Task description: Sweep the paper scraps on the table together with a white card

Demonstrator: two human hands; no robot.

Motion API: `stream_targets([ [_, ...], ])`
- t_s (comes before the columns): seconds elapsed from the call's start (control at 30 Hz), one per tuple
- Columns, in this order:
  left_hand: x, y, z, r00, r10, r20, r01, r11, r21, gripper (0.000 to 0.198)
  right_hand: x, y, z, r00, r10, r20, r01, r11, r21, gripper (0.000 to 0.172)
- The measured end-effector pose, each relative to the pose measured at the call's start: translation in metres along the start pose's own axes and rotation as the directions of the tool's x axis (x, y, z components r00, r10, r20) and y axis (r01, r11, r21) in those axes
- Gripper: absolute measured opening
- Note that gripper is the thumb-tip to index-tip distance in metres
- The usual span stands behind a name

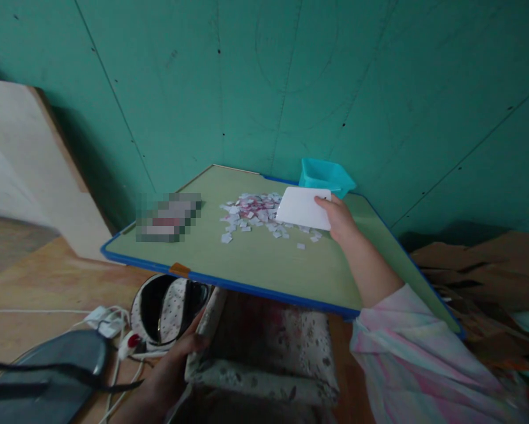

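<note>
My right hand (340, 219) grips a white flat card-like scraper (303, 208) by its right edge and holds it over a heap of small white and pink paper pieces (253, 215) on the green table top (264, 259). A turquoise plastic tray (326, 175) stands just behind the scraper at the table's far corner. Below the table's front edge, my left hand (176, 365) is closed on the corner of a patterned cushion (264, 347).
A blurred-out object (167, 217) lies on the table's left part. Under the table sit a dark-and-spotted round bag (167, 306), a white power strip with cables (109, 324) and a dark oval object (47, 371). Cardboard pieces (480, 265) lie at right. A teal wall stands behind.
</note>
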State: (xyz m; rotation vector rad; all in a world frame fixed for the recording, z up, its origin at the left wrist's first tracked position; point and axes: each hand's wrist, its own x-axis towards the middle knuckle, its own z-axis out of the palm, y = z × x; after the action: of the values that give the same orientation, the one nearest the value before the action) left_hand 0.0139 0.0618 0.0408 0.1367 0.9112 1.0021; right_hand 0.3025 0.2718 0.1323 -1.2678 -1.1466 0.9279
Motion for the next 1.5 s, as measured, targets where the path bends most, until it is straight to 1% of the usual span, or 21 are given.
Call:
stream_targets([
  [0.07,-0.004,-0.002,0.005,0.997,0.069,-0.026,-0.067,0.996,0.056,0.065,-0.003,0.000,0.005,1.000,0.001,0.018,-0.001,1.000,0.015,0.034],
  [0.1,-0.005,-0.003,0.007,0.996,0.082,-0.032,-0.079,0.994,0.071,0.063,-0.005,-0.001,0.007,0.999,0.013,0.040,-0.014,0.999,0.031,0.034],
  [0.23,-0.007,-0.003,0.011,0.998,0.056,-0.003,-0.056,0.995,0.085,0.064,-0.012,-0.007,0.012,0.988,0.066,0.143,-0.080,0.992,0.096,0.032],
  [0.3,-0.006,-0.002,0.010,0.999,0.048,-0.005,-0.047,0.994,0.094,0.066,-0.012,-0.007,0.012,0.989,0.053,0.135,-0.067,0.993,0.100,0.030],
  [0.4,-0.005,-0.002,0.008,0.998,0.052,-0.019,-0.050,0.995,0.083,0.064,-0.008,-0.001,0.012,0.998,0.001,0.069,-0.007,0.997,0.080,0.031],
  [0.47,-0.004,-0.003,0.006,0.998,0.053,-0.020,-0.051,0.996,0.068,0.063,-0.007,0.003,0.013,0.998,-0.032,0.051,0.029,0.998,0.063,0.032],
  [0.53,-0.004,-0.004,0.005,0.999,0.037,-0.007,-0.036,0.998,0.060,0.065,-0.008,0.005,0.015,0.996,-0.043,0.076,0.040,0.998,0.038,0.033],
  [0.6,-0.004,-0.004,0.005,1.000,0.021,-0.005,-0.021,0.998,0.065,0.066,-0.011,0.004,0.016,0.992,-0.014,0.129,0.013,1.000,0.008,0.032],
  [0.67,-0.006,-0.004,0.005,0.999,0.038,-0.026,-0.036,0.996,0.080,0.065,-0.014,0.000,0.016,0.986,0.024,0.165,-0.023,1.000,-0.009,0.030],
  [0.77,-0.009,-0.004,0.006,0.994,0.072,-0.077,-0.062,0.990,0.127,0.062,-0.019,-0.006,0.016,0.986,0.028,0.165,-0.031,0.999,0.016,0.028],
  [0.87,-0.012,-0.004,0.008,0.993,0.078,-0.091,-0.064,0.987,0.148,0.062,-0.020,-0.007,0.018,0.986,0.010,0.164,-0.021,0.998,0.063,0.029],
  [1.03,-0.012,-0.005,0.013,0.997,0.070,-0.037,-0.066,0.993,0.094,0.062,-0.024,-0.003,0.023,0.977,-0.027,0.212,0.015,0.998,0.057,0.032],
  [1.13,-0.009,-0.005,0.011,0.998,0.063,-0.030,-0.060,0.994,0.093,0.064,-0.027,-0.007,0.023,0.969,0.045,0.245,-0.056,0.998,0.040,0.031],
  [1.2,-0.007,-0.006,0.007,0.997,0.063,-0.034,-0.060,0.994,0.096,0.065,-0.028,-0.010,0.022,0.967,0.075,0.245,-0.092,0.994,0.058,0.029],
  [1.27,-0.005,-0.006,0.004,0.998,0.052,-0.023,-0.050,0.995,0.091,0.064,-0.028,-0.010,0.021,0.971,0.058,0.232,-0.080,0.993,0.088,0.028],
  [1.37,-0.004,-0.007,0.001,0.998,0.054,0.033,-0.056,0.997,0.057,0.066,-0.026,-0.006,0.022,0.976,0.017,0.219,-0.040,0.994,0.100,0.030],
  [1.43,-0.003,-0.007,0.000,0.997,0.065,0.047,-0.067,0.996,0.056,0.066,-0.027,-0.003,0.024,0.972,0.003,0.233,-0.023,0.996,0.085,0.031],
  [1.5,-0.002,-0.007,-0.001,0.997,0.063,0.035,-0.066,0.995,0.078,0.065,-0.029,-0.004,0.025,0.962,0.024,0.272,-0.041,0.997,0.058,0.032],
])
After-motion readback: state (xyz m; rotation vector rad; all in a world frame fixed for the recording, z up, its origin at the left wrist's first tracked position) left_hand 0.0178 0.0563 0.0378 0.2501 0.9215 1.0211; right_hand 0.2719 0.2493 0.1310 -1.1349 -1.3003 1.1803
